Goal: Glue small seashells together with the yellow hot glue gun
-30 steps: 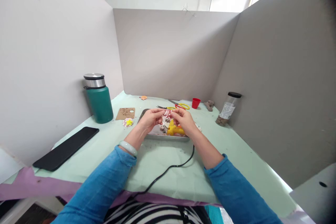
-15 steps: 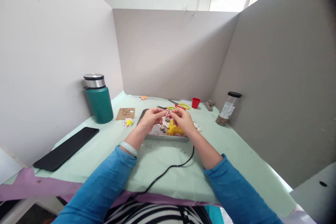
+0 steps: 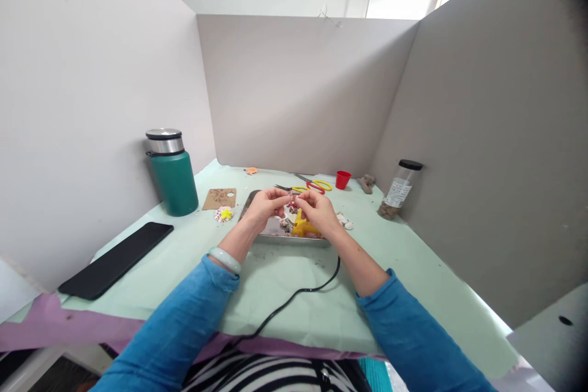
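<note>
Above a metal tray (image 3: 294, 241), my left hand (image 3: 265, 207) and my right hand (image 3: 318, 209) face each other with thumbs and fingertips pinched. Between the fingertips is a small red-and-white piece (image 3: 293, 201), whose details are too small to make out. Beneath my right hand a yellow glue gun (image 3: 303, 226) lies in the tray, partly covered by that hand. Small shells (image 3: 286, 224) lie beside it. More white shells (image 3: 344, 220) show just right of my right hand.
To the left are a green bottle (image 3: 173, 177), a black phone-like slab (image 3: 117, 260), a brown card (image 3: 219, 199) and a flower-like piece with a yellow star (image 3: 225, 214). Scissors (image 3: 316, 185), a red cup (image 3: 342, 180) and a jar (image 3: 399, 191) stand behind and right. A black cord (image 3: 298, 291) crosses the front.
Both hands stay almost in place, still pinched over the tray. The small red-and-white piece between the fingertips sits slightly lower or is turned a little. Other things have not moved.
</note>
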Action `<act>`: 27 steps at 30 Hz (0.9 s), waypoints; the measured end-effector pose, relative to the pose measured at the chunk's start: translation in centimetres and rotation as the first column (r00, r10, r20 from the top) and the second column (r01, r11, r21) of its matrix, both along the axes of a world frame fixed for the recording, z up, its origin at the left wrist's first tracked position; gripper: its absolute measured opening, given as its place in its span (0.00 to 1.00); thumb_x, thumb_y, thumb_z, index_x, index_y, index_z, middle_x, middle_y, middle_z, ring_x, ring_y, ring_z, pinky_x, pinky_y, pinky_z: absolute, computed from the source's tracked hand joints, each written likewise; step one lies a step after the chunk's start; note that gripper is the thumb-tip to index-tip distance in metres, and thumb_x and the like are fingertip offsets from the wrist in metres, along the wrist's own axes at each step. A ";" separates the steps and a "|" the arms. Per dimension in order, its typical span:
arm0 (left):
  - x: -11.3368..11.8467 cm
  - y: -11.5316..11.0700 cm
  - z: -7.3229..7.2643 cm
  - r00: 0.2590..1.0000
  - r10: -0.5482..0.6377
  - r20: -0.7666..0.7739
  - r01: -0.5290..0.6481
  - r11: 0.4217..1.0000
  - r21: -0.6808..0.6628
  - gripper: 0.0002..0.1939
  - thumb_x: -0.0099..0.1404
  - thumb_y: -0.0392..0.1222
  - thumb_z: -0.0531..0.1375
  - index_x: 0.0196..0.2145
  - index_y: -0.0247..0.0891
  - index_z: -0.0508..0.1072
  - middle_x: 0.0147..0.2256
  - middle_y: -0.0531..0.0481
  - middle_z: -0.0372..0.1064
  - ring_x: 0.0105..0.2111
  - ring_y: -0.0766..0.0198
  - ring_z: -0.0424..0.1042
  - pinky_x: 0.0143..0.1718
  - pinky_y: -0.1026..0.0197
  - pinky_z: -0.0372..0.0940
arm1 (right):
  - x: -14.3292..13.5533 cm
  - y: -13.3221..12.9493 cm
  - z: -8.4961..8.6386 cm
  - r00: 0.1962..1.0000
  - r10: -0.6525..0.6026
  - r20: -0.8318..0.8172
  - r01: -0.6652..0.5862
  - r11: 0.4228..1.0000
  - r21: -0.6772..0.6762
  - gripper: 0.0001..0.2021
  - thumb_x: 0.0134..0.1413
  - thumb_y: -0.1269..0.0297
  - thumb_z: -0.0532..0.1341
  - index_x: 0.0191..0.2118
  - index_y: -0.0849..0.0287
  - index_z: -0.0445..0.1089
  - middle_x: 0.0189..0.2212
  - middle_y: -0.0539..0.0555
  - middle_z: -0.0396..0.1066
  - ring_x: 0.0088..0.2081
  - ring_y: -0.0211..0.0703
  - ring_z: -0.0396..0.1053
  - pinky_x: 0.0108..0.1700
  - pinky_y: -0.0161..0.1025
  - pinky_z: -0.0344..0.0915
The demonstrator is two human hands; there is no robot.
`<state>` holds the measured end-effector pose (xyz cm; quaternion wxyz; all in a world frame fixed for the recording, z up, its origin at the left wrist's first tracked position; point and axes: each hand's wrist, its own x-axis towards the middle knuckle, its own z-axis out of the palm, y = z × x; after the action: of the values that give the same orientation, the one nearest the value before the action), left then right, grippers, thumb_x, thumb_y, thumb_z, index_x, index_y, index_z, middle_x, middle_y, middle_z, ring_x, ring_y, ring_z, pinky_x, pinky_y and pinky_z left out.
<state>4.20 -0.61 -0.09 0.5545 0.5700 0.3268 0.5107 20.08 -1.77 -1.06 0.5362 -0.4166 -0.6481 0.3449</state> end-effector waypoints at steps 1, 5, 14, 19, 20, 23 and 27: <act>0.0 0.0 0.0 1.000 -0.002 0.000 0.002 1.000 0.003 0.14 0.48 0.44 0.67 0.28 0.33 0.70 0.20 0.54 0.65 0.16 0.74 0.60 0.19 0.67 0.58 | 0.0 -0.1 0.1 1.000 -0.002 0.009 0.002 1.000 0.000 0.10 0.48 0.56 0.59 0.28 0.57 0.64 0.22 0.48 0.68 0.20 0.34 0.62 0.23 0.32 0.60; 0.0 -0.1 0.1 1.000 -0.009 -0.003 0.009 1.000 0.018 0.14 0.48 0.43 0.67 0.27 0.33 0.69 0.18 0.55 0.63 0.15 0.74 0.60 0.19 0.67 0.56 | -0.1 -0.4 0.3 0.999 -0.013 0.041 0.013 1.000 0.007 0.09 0.48 0.56 0.59 0.28 0.57 0.64 0.22 0.48 0.68 0.21 0.34 0.62 0.23 0.32 0.59; 0.2 -0.3 0.3 0.983 0.097 -0.154 -0.079 0.990 0.121 0.12 0.50 0.43 0.65 0.27 0.34 0.68 0.21 0.54 0.65 0.16 0.73 0.61 0.19 0.67 0.59 | 0.0 0.0 -0.1 0.984 -0.104 0.144 0.080 0.984 0.159 0.10 0.49 0.58 0.58 0.35 0.57 0.67 0.31 0.51 0.71 0.32 0.40 0.67 0.35 0.36 0.63; 0.4 0.0 -0.3 0.944 0.170 -0.284 -0.108 0.969 0.222 0.12 0.52 0.46 0.64 0.28 0.34 0.70 0.22 0.52 0.68 0.17 0.71 0.63 0.20 0.67 0.59 | 0.0 -0.1 -0.1 0.992 -0.058 0.112 0.034 0.979 0.199 0.08 0.51 0.61 0.56 0.35 0.57 0.68 0.32 0.51 0.71 0.33 0.40 0.68 0.36 0.36 0.63; 0.4 0.1 -0.4 0.945 0.167 -0.282 -0.104 0.968 0.228 0.12 0.51 0.46 0.64 0.28 0.34 0.71 0.22 0.51 0.69 0.17 0.71 0.64 0.20 0.67 0.59 | 0.0 -0.1 -0.1 0.992 -0.053 0.115 0.029 0.979 0.199 0.07 0.51 0.61 0.56 0.34 0.57 0.69 0.31 0.51 0.71 0.32 0.40 0.68 0.36 0.36 0.63; 0.4 0.3 -0.5 0.956 0.138 -0.260 -0.081 0.972 0.220 0.15 0.51 0.48 0.65 0.29 0.34 0.71 0.24 0.50 0.70 0.18 0.71 0.64 0.19 0.67 0.60 | 0.0 0.0 -0.1 0.992 -0.065 0.106 0.045 0.983 0.179 0.07 0.51 0.60 0.56 0.32 0.56 0.69 0.28 0.51 0.71 0.30 0.41 0.68 0.35 0.37 0.64; 0.5 0.0 -0.3 0.972 0.105 -0.210 -0.057 0.973 0.223 0.18 0.50 0.48 0.66 0.34 0.34 0.69 0.29 0.48 0.71 0.20 0.70 0.66 0.19 0.67 0.62 | 0.1 0.2 -0.3 0.996 -0.068 0.058 0.058 0.986 0.157 0.07 0.51 0.60 0.57 0.33 0.56 0.68 0.28 0.51 0.71 0.30 0.41 0.68 0.35 0.38 0.64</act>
<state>4.69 -0.59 -0.39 0.4284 0.6659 0.3524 0.4988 20.15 -1.60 -1.33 0.5567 -0.4047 -0.6761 0.2631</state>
